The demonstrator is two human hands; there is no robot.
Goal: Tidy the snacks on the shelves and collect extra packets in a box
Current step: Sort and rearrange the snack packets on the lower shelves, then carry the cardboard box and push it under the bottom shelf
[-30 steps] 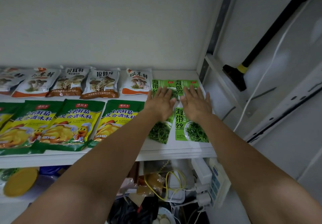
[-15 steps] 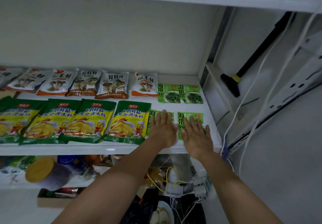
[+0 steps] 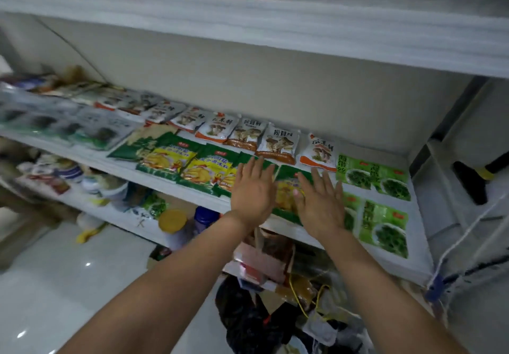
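Left hand point(image 3: 253, 191), right hand point(image 3: 321, 206): fingers straight, gripping nothing | chicken-seasoning packet point(image 3: 286, 198) lies between them, long axis along the fingers | right hand nearer.

Green-yellow packets point(image 3: 168, 160) flat, overlapping, in a row under the left hand point(image 3: 252, 191) and leftward. Mushroom packets point(image 3: 278, 144) in a row beyond it. Green seaweed packets point(image 3: 382, 224) flat, right of the right hand point(image 3: 321, 207).

On the white shelf board point(image 3: 417, 254): glossy green-and-yellow chicken-print packets point(image 3: 165, 160) in front, white-and-orange mushroom-print pouches point(image 3: 278, 144) behind, bright green seaweed sachets point(image 3: 385, 224) rightmost.
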